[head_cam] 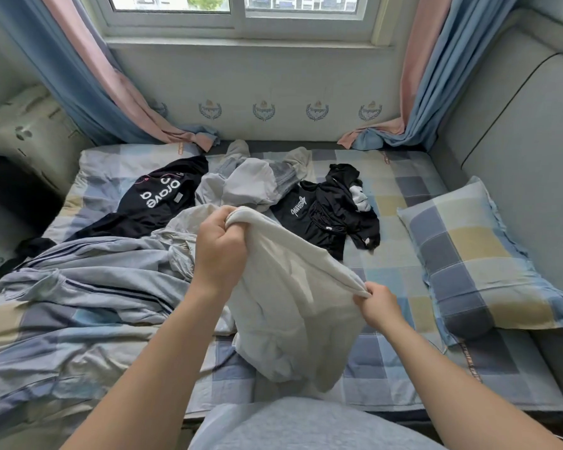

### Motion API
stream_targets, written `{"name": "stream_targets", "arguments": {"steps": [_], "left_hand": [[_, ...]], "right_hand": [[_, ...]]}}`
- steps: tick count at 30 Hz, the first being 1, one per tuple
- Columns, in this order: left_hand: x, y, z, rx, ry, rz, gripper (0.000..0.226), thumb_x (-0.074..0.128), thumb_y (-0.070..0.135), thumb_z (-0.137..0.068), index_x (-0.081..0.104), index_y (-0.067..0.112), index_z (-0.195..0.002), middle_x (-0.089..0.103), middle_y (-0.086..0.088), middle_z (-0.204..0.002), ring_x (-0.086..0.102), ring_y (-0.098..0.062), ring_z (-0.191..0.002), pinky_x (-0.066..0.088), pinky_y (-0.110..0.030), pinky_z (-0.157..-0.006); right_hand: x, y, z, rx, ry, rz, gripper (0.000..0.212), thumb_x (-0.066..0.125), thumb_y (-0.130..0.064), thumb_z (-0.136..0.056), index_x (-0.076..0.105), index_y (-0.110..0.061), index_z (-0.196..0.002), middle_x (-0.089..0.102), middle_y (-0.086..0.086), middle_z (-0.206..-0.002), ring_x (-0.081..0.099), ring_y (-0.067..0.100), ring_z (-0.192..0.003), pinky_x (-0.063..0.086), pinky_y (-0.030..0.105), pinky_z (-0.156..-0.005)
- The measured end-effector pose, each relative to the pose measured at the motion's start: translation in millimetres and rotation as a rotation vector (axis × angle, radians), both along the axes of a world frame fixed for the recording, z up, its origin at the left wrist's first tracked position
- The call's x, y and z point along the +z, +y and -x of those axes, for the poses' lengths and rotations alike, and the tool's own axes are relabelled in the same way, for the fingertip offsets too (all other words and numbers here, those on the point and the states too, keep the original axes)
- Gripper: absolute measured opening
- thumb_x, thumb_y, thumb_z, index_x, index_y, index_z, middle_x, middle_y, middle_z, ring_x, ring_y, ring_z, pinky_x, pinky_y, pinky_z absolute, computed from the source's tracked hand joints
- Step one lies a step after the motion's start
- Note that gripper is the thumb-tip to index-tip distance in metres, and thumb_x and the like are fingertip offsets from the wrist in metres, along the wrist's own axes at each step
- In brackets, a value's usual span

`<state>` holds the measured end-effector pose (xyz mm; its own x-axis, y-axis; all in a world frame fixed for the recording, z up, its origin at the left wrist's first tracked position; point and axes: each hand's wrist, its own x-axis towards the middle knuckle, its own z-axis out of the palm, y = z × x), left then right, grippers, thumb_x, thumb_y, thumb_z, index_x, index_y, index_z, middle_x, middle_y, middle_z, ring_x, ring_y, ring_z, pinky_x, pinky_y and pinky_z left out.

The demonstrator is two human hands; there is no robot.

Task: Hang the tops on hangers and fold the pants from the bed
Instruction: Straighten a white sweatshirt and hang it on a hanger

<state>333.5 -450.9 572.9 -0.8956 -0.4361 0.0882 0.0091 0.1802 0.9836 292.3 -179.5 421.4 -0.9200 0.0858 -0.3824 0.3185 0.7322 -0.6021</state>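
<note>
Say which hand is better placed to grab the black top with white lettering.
Left, probably: the left hand, gripping the white garment, is nearest the black top with white lettering; the right hand pinches its other edge, farther off.

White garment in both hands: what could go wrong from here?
The white garment hangs bunched between left hand and right hand, so top or pants is unclear; it may get mis-sorted. Its lower end reaches the bed beside the rumpled quilt and could drag it. No hanger is in view.
</note>
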Motion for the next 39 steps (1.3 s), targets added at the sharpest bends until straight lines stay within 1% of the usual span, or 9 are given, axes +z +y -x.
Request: {"name": "stream_targets", "arguments": {"steps": [5, 8, 11, 13, 16, 20, 27, 34, 39], "left_hand": [[-24, 2, 5, -0.178, -0.425, 0.167, 0.007, 0.058, 0.018, -0.096, 0.064, 0.017, -0.101, 0.064, -0.001, -0.098, 0.059, -0.019, -0.089, 0.049, -0.032, -0.073], [-27, 16, 2, -0.367, -0.517, 0.224, 0.051, 0.075, 0.036, -0.087, 0.053, 0.025, -0.131, 0.052, 0.007, -0.129, 0.054, -0.015, -0.116, 0.05, -0.039, -0.098], [-28, 42, -1, -0.548, -0.429, 0.342, 0.075, 0.082, 0.039, -0.079, 0.044, 0.031, -0.143, 0.043, 0.015, -0.131, 0.043, -0.007, -0.125, 0.039, -0.034, -0.108], [-34, 59, 0, -0.625, -0.345, 0.323, 0.062, 0.082, 0.034, -0.08, 0.053, 0.031, -0.135, 0.058, 0.014, -0.125, 0.054, -0.007, -0.117, 0.045, -0.033, -0.102], [-41, 66, 4, -0.551, -0.221, 0.357, 0.01, 0.068, 0.023, -0.093, 0.066, 0.024, -0.102, 0.065, 0.015, -0.087, 0.058, -0.007, -0.084, 0.045, -0.027, -0.075], [-36, 54, 8, -0.378, -0.126, 0.373, 0.026, 0.054, 0.016, -0.1, 0.054, 0.018, -0.074, 0.047, 0.012, -0.057, 0.041, -0.004, -0.058, 0.032, -0.029, -0.058], [-2, 56, 9, -0.232, 0.018, 0.233, 0.022, 0.049, 0.008, -0.1, 0.065, 0.014, -0.087, 0.057, 0.005, -0.068, 0.047, -0.006, -0.063, 0.035, -0.021, -0.057], [18, 39, 11, -0.036, 0.114, 0.02, 0.026, 0.044, 0.003, -0.101, 0.066, 0.008, -0.087, 0.055, 0.012, -0.065, 0.046, 0.001, -0.061, 0.037, -0.014, -0.056], [10, 17, 32, 0.056, 0.012, -0.002, 0.025, 0.044, 0.008, -0.102, 0.065, 0.011, -0.091, 0.056, 0.007, -0.071, 0.046, 0.002, -0.058, 0.037, -0.011, -0.054]], "right_hand": [[45, -3, 13, 0.048, 0.168, 0.331, 0.024, 0.055, -0.005, -0.09, 0.071, -0.02, -0.098, 0.073, 0.003, -0.091, 0.066, 0.025, -0.09, 0.054, 0.043, -0.075], [89, -16, 15, 0.157, 0.278, 0.435, 0.018, 0.052, -0.011, -0.076, 0.067, -0.009, -0.086, 0.067, 0.006, -0.077, 0.056, 0.018, -0.072, 0.046, 0.037, -0.063], [117, -32, 9, 0.311, 0.369, 0.358, 0.002, 0.054, -0.009, -0.071, 0.056, -0.008, -0.069, 0.051, 0.001, -0.066, 0.042, 0.012, -0.063, 0.036, 0.034, -0.061], [131, -41, 0, 0.374, 0.39, 0.365, 0.007, 0.055, -0.012, -0.069, 0.053, -0.006, -0.067, 0.048, 0.003, -0.071, 0.041, 0.012, -0.064, 0.036, 0.035, -0.061], [144, -41, -5, 0.33, 0.415, 0.455, 0.021, 0.057, -0.016, -0.07, 0.042, -0.004, -0.063, 0.038, 0.001, -0.062, 0.033, 0.011, -0.059, 0.029, 0.032, -0.054], [134, -25, -3, 0.283, 0.411, 0.498, 0.043, 0.074, -0.009, -0.082, 0.036, -0.008, -0.062, 0.034, -0.005, -0.058, 0.03, 0.008, -0.055, 0.026, 0.027, -0.05], [84, -13, -5, 0.287, 0.325, 0.22, 0.02, 0.073, -0.02, -0.087, 0.055, -0.012, -0.086, 0.058, 0.002, -0.071, 0.053, 0.022, -0.068, 0.042, 0.036, -0.06], [7, 15, -12, 0.139, -0.016, -0.034, 0.011, 0.063, -0.019, -0.091, 0.057, -0.014, -0.082, 0.06, 0.002, -0.076, 0.054, 0.028, -0.079, 0.038, 0.035, -0.064], [4, 28, -7, -0.013, -0.147, 0.24, 0.02, 0.058, -0.017, -0.097, 0.063, 0.003, -0.094, 0.062, 0.01, -0.084, 0.055, 0.022, -0.081, 0.041, 0.033, -0.067]]}}
